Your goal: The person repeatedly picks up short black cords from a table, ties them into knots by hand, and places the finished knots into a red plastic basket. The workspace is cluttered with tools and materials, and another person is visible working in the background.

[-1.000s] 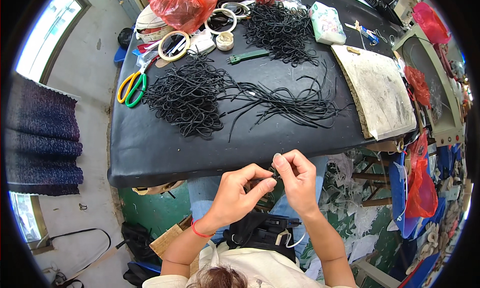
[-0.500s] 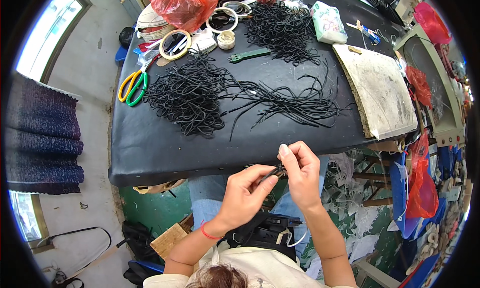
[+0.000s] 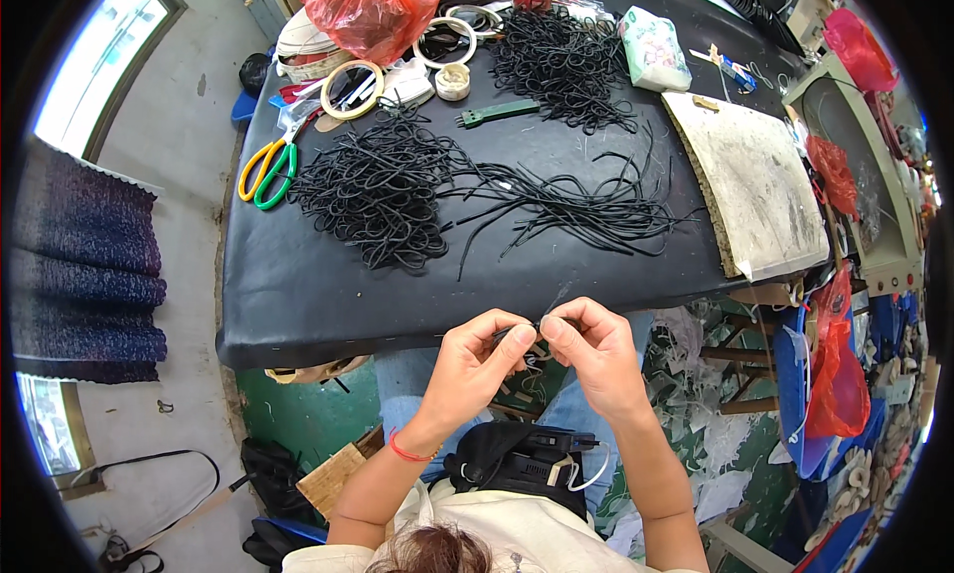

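Just past the table's near edge, my left hand (image 3: 477, 366) and my right hand (image 3: 599, 364) meet over my lap, thumbs and fingertips pinched. Between them they hold a black cord (image 3: 538, 327), mostly covered by the fingers. Thin loose ends dangle below the fingertips. On the table beyond lie straight black cords (image 3: 581, 213) in a loose bundle. To their left is a tangled heap of looped black cords (image 3: 373, 195), and a second heap (image 3: 556, 61) lies farther back.
Yellow-and-green-handled scissors (image 3: 268, 175) lie at the table's left. Behind are tape rolls (image 3: 352, 89), a red plastic bag (image 3: 368, 16), a green tool (image 3: 499, 112) and a tissue pack (image 3: 653, 51). A stained board (image 3: 750, 185) covers the right side of the black table (image 3: 328, 310).
Both hands have come closer together, the right lowering slightly and the left turning upward. The cord that showed between them is now mostly hidden by the fingers.
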`<state>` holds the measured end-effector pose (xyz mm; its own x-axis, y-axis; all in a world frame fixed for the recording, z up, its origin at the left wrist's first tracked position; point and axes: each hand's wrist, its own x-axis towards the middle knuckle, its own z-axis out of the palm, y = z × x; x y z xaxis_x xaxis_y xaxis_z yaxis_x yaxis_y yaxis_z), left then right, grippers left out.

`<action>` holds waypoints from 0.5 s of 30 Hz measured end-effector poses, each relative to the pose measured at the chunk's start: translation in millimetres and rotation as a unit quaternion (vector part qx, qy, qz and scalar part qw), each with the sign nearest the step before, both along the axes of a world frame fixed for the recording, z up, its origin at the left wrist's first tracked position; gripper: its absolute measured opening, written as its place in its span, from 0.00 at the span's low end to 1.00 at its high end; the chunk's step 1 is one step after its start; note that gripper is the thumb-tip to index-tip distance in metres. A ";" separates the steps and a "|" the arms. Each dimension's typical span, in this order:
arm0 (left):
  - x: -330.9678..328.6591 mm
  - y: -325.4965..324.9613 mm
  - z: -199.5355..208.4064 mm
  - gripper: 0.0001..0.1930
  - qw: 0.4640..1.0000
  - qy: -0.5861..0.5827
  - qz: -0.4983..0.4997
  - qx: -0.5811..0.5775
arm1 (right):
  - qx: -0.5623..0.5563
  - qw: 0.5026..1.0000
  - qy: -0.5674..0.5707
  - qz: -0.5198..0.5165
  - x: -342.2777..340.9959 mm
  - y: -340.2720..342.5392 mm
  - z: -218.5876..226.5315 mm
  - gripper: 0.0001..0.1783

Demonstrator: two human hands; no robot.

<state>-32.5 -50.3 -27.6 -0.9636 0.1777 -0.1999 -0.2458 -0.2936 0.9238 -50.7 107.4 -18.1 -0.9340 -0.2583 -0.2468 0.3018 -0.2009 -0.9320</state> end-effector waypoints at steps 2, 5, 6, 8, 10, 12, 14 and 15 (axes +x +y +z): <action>1.5 3.3 -0.8 0.10 0.999 -0.006 0.030 -0.011 | 0.017 0.999 0.037 -0.012 3.5 -3.0 1.1 0.08; 4.5 13.5 -6.5 0.09 0.992 -0.043 0.095 0.072 | 0.027 0.995 0.077 -0.051 9.9 -11.5 1.3 0.08; 4.2 18.1 -4.9 0.08 0.989 -0.030 0.122 0.071 | 0.025 0.995 0.080 -0.060 10.0 -12.2 2.8 0.08; 2.8 29.0 -2.0 0.08 0.982 -0.004 0.173 0.073 | -0.005 0.995 0.057 -0.086 9.9 -14.4 2.8 0.07; -2.4 37.8 -1.9 0.08 0.977 0.046 0.196 0.075 | -0.066 0.991 0.009 -0.116 9.3 -19.2 1.6 0.07; -4.5 32.3 1.2 0.12 0.981 0.019 0.155 0.115 | -0.075 0.993 0.001 -0.092 9.5 -17.4 -0.1 0.06; -14.6 21.7 8.2 0.11 0.981 -0.013 0.132 0.141 | -0.032 0.993 0.044 -0.102 9.2 -14.2 0.6 0.05; -19.2 16.4 10.2 0.11 0.980 -0.030 0.121 0.154 | 0.016 0.988 0.091 -0.125 9.3 -11.7 4.9 0.05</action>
<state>-51.7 -33.9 -17.5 -0.9731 0.0070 -0.2301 -0.1860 -0.6128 0.7681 -41.4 95.7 -13.2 -0.9972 -0.0092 -0.0741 0.0743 -0.2171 -0.9733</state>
